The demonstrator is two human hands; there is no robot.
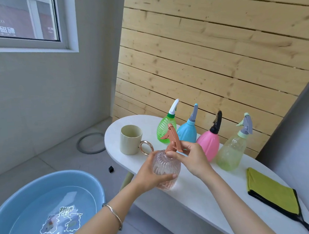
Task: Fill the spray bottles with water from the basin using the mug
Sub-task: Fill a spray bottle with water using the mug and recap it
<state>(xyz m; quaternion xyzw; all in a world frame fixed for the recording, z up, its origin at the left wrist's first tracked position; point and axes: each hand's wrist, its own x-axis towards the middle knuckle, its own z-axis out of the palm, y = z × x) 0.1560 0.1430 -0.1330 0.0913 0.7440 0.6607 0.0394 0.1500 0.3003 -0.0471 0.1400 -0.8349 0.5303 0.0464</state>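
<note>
Head view: left hand (150, 175) cups the clear bottle (167, 172) — right fingers (172, 154) pinch its orange sprayer (172, 141).

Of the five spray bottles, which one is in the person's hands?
The clear ribbed bottle with the terracotta trigger head: left hand around its body, right hand at its neck. The green, blue, pink and pale-green ones stand untouched behind.

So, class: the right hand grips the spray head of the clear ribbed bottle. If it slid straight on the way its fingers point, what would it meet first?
The right hand points left, towards the beige mug. Its gold ring handle would probably come first, though depth is unclear.
</note>
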